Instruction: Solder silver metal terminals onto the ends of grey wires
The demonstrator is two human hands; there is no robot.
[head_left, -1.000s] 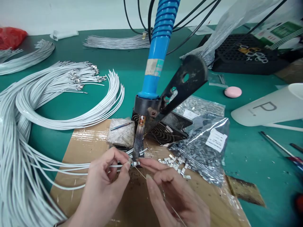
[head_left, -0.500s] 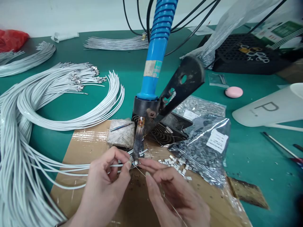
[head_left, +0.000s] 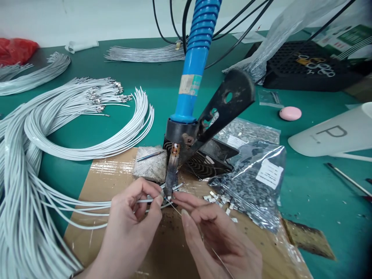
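My left hand (head_left: 132, 228) is closed, pinching the end of a white cable (head_left: 142, 201) between thumb and forefinger. Just past those fingertips is the dark tip of a soldering iron (head_left: 188, 93), fixed upright with its blue handle on top. My right hand (head_left: 216, 236) pinches a thin solder wire (head_left: 175, 208), whose upper end reaches the iron's tip. Its outstretched fingers come close to a small pale piece at the tip. The exact contact there is too small to make out. Several more white cables run in from the left, beneath and behind my left hand.
A large bundle of white cables (head_left: 17, 186) fills the left side. Behind the hands are a grey block (head_left: 151, 172) and a black fan (head_left: 200, 164). Small metal pieces (head_left: 223, 199) lie beside a plastic bag (head_left: 250, 190). Cardboard (head_left: 95, 174) covers the green table (head_left: 314, 186).
Everything has shifted slightly rightward in the picture. Both hands keep their grips at the iron's tip, with the cable and solder wire almost unmoved.
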